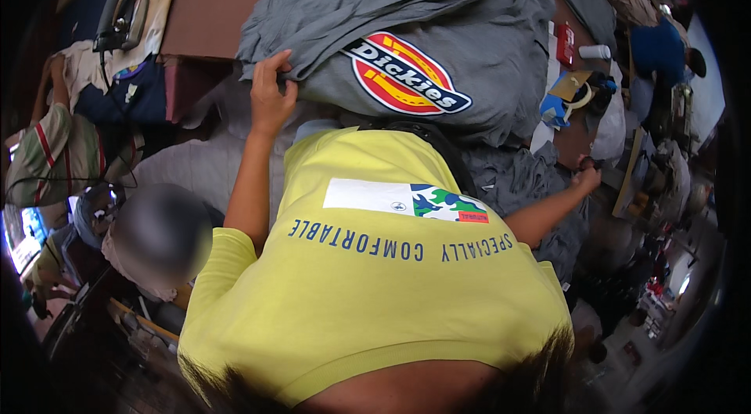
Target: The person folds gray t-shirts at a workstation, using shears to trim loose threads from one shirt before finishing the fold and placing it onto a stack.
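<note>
A pile of grey garments (501, 46) lies on the table in front of me, its upper layers folded and wrinkled. On one garment shows a large patch (407, 74) in red, yellow, white and dark blue. My left hand (271, 93) is at the left edge of the pile, thumb and fingers closed about the edge of a grey garment (336, 43). Out to the right, beside the table, my right hand (585, 177) is closed around something small and dark that I cannot make out.
An iron (123, 19) stands on a cloth-covered surface at the far left, near a person in a striped shirt (59, 152). Right of the pile are a red box (565, 44), a white spool (594, 52) and a tape roll (579, 95). More grey cloth (520, 179) hangs by my right arm.
</note>
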### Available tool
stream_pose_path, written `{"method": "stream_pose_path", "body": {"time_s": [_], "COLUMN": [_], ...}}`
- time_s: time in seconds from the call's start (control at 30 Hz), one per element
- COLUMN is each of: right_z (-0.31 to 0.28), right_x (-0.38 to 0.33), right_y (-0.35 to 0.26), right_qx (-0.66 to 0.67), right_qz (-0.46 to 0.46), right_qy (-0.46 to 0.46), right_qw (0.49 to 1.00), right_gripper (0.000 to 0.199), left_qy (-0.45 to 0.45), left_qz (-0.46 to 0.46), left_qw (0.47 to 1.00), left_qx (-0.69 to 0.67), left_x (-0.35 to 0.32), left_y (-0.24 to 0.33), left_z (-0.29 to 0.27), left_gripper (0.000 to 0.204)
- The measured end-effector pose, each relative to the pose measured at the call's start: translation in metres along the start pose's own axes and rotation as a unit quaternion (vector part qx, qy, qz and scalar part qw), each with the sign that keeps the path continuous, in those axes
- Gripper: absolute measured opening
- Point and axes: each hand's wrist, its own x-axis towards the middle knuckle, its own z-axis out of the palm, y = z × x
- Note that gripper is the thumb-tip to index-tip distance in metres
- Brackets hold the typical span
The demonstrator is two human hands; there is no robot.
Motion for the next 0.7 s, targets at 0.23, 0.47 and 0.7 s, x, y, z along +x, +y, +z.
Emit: {"method": "stream_pose_path", "body": {"time_s": [0.23, 0.47, 0.7], "right_z": [0.024, 0.039, 0.106], "right_x": [-0.002, -0.010, -0.088], "right_y": [0.037, 0.000, -0.075], "right_qx": [-0.225, -0.667, -0.036], "right_qz": [0.011, -0.091, -0.129], "right_qy": [-0.025, -0.028, -0.195], "right_qw": [0.974, 0.739, 0.972], "right_gripper": [0.028, 0.033, 0.018], "left_qy": [0.103, 0.042, -0.186], "left_qz": [-0.066, -0.082, 0.147], "left_qw": [0.989, 0.983, 0.969], "left_qx": [-0.078, 0.158, 0.070], "left_x": [0.027, 0.029, 0.055], "left_y": [0.003, -0.030, 0.085], "left_z": [-0.039, -0.038, 0.053], "left_gripper": [0.026, 0.037, 0.027]}}
